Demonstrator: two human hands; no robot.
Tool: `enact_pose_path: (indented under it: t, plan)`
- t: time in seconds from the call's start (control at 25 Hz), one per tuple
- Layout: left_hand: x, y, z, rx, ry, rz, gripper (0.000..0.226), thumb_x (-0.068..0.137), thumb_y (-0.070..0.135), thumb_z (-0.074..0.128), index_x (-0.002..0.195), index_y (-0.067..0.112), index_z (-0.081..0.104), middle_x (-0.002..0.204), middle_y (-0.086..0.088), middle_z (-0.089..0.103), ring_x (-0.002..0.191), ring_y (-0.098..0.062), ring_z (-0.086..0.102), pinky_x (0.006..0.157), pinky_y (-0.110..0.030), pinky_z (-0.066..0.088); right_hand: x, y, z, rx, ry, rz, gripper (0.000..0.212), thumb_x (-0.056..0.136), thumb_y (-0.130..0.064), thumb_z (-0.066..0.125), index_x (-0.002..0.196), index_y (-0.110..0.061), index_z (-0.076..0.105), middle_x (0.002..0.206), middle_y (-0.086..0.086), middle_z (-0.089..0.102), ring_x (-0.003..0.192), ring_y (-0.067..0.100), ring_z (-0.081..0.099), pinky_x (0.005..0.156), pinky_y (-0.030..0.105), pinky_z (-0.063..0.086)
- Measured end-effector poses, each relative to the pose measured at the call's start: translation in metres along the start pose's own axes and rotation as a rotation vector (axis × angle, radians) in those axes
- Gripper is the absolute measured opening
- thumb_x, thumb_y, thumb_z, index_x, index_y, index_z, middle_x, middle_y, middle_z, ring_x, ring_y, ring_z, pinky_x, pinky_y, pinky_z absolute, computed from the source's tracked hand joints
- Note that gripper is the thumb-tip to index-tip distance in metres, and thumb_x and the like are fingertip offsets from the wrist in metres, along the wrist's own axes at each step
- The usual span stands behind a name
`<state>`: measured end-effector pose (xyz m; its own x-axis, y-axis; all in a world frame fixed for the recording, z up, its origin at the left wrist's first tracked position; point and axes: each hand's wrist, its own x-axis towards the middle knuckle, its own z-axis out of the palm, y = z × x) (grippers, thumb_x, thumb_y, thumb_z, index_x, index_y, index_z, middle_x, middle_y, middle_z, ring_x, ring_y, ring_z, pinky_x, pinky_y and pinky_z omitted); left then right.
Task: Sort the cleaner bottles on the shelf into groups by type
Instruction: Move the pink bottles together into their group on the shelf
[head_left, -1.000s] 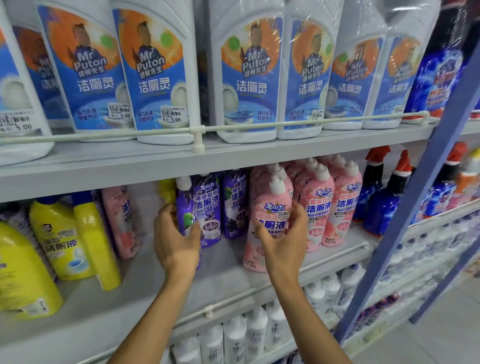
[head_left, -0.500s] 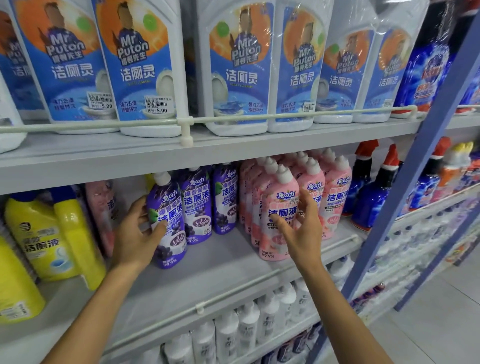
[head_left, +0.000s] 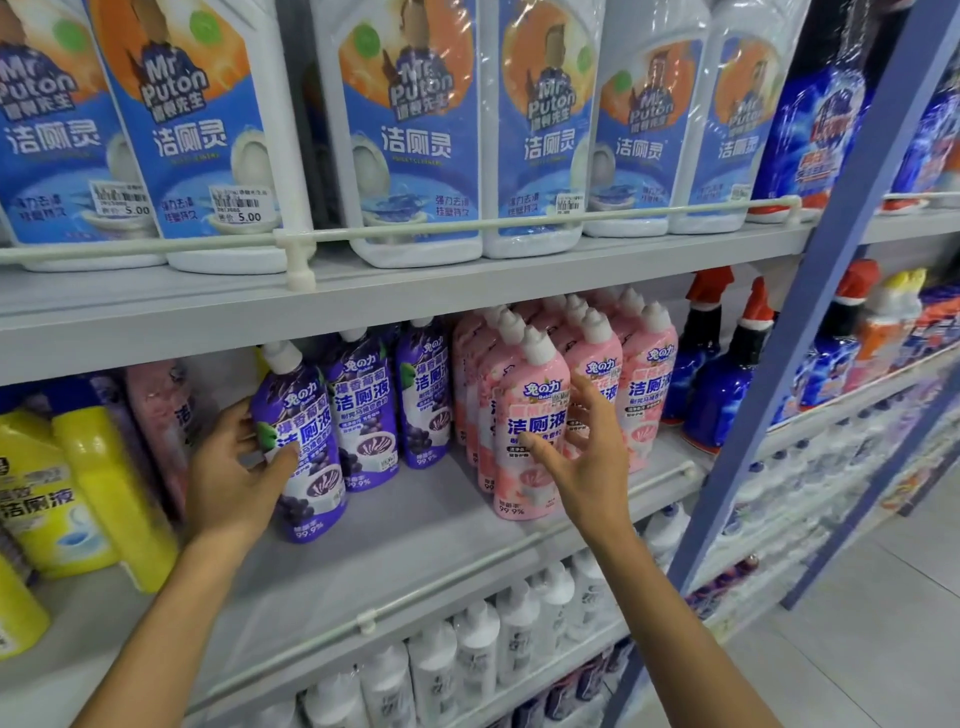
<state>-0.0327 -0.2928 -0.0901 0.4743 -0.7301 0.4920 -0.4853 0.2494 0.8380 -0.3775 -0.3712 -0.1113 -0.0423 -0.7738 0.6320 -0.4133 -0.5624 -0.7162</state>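
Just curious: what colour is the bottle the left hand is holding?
Purple bottle, white cap, gripped by the left hand; head view.

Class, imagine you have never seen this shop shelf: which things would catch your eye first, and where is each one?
A row of big white plastic jugs with blue-and-orange labels fills the upper shelf. On the middle shelf, the left hand grips a tilted purple squeeze bottle with a white cap, while the open right hand is spread in front of a pink squeeze bottle. Bright yellow plastic bottles stand at the far left.
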Motion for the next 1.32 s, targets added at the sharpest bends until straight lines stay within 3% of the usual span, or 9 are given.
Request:
enact_pose_path:
  t: [0.2,0.24,0.36,0.44,0.6,0.72,0.96,1.2,1.32]
  plan:
    - [-0.048,0.044,0.033,0.379,0.395,0.129,0.053,0.081,0.021,0.078,0.130,0.014,0.059,0.123,-0.017,0.063,0.115,-0.037,0.059,0.095,-0.045,0.049,0.006,0.006,-0.010,0.011,-0.056,-0.033,0.081,0.083,-0.035,0.087,0.150,-0.031,0.042,0.142,-0.007,0.057,0.127,0.011,0.059,0.098,0.042,0.058]
    - [-0.062,0.059,0.056,0.351,0.347,0.188,0.058,0.081,0.020,0.081,0.134,0.013,0.057,0.129,-0.013,0.061,0.120,-0.032,0.056,0.099,-0.043,0.048,0.009,0.006,-0.016,0.036,-0.045,-0.038,0.075,0.084,-0.032,0.087,0.147,-0.030,0.046,0.138,-0.006,0.059,0.123,0.010,0.061,0.095,0.040,0.059]
    - [-0.074,0.090,0.132,0.063,-0.170,0.063,0.088,0.076,0.035,0.088,0.150,0.035,0.041,0.146,0.017,0.046,0.129,-0.001,0.048,0.107,-0.023,0.043,0.027,0.017,-0.047,0.091,0.104,-0.034,0.065,0.086,-0.031,0.084,0.142,-0.018,0.054,0.132,-0.006,0.061,0.118,0.011,0.064,0.094,0.037,0.060]
    - [-0.067,0.085,0.170,-0.022,-0.330,-0.045,0.106,0.066,0.045,0.092,0.152,0.049,0.030,0.152,0.016,0.045,0.134,0.000,0.048,0.111,-0.029,0.046,0.046,0.039,-0.074,0.030,0.208,0.001,0.067,0.087,-0.033,0.082,0.145,-0.018,0.052,0.134,-0.007,0.056,0.122,0.011,0.059,0.099,0.039,0.057]
    - [-0.065,0.063,0.202,-0.063,-0.266,-0.142,0.115,0.062,0.036,0.097,0.152,0.049,0.027,0.146,0.010,0.054,0.129,-0.006,0.056,0.108,-0.042,0.050,0.080,0.087,-0.110,0.081,-0.020,0.203,0.083,0.085,-0.043,0.082,0.155,-0.028,0.039,0.149,-0.010,0.051,0.132,0.011,0.055,0.107,0.045,0.053]
    - [-0.070,0.058,0.213,-0.061,-0.213,-0.228,0.113,0.048,0.062,0.094,0.145,0.042,0.039,0.130,0.016,0.065,0.116,-0.003,0.064,0.100,-0.041,0.056,0.087,0.106,-0.112,0.217,-0.204,0.220,0.075,0.089,-0.030,0.081,0.152,-0.030,0.042,0.137,-0.012,0.063,0.124,0.005,0.063,0.100,0.041,0.058]
    - [-0.082,0.067,0.236,-0.118,-0.152,-0.270,0.078,0.075,0.015,0.090,0.142,0.023,0.051,0.119,0.014,0.069,0.095,0.016,0.065,0.071,-0.006,0.052,0.087,0.114,-0.106,0.259,-0.166,0.192,0.076,0.086,-0.027,0.084,0.151,-0.025,0.044,0.131,-0.012,0.068,0.117,-0.001,0.065,0.091,0.017,0.054]
    - [-0.082,0.067,0.234,-0.215,-0.149,-0.308,0.082,0.067,0.025,0.094,0.139,0.028,0.055,0.116,0.017,0.073,0.101,0.005,0.069,0.086,-0.025,0.060,0.087,0.111,-0.108,0.275,-0.170,0.196,0.076,0.087,-0.025,0.084,0.151,-0.023,0.044,0.131,-0.013,0.067,0.111,-0.011,0.063,0.082,0.004,0.049]
    - [-0.085,0.073,0.233,-0.269,-0.153,-0.296,0.091,0.067,0.032,0.093,0.147,0.033,0.047,0.124,0.019,0.070,0.111,0.003,0.067,0.084,-0.017,0.058,0.088,0.112,-0.111,0.291,-0.185,0.196,0.076,0.086,-0.027,0.084,0.151,-0.026,0.044,0.134,-0.014,0.065,0.116,-0.007,0.063,0.087,0.012,0.053]
